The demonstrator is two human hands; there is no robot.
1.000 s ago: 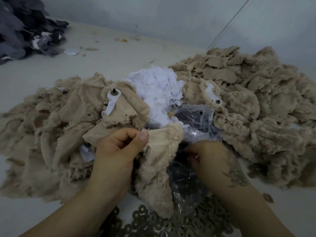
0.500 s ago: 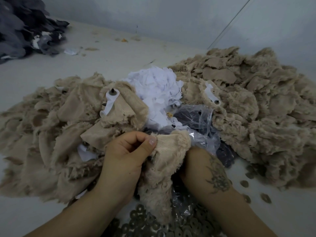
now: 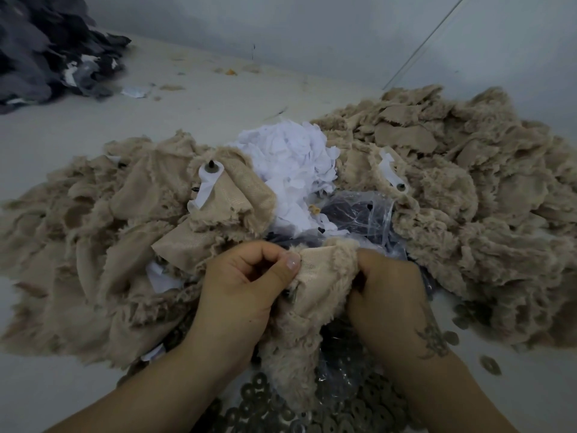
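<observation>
Holding the beige plush piece (image 3: 321, 276) taut, just 12 o'clock of the washer heap (image 3: 268, 407), looks best done with the left grip (image 3: 246, 285) pinching its 9 o'clock edge and the right grip (image 3: 384, 289) curled round its 3 o'clock edge.

Both hands on one beige fur piece (image 3: 307, 310): left hand (image 3: 246, 289) pinches its top edge with the thumb, right hand (image 3: 385, 292) grips the other side. Beige fur heaps left (image 3: 93, 245) and right (image 3: 462, 189), white scraps (image 3: 290, 164) between. Clear bag (image 3: 365, 210) behind the piece, washers (image 3: 268, 407) below. Dark fabric pile (image 3: 40, 48) far left.
</observation>
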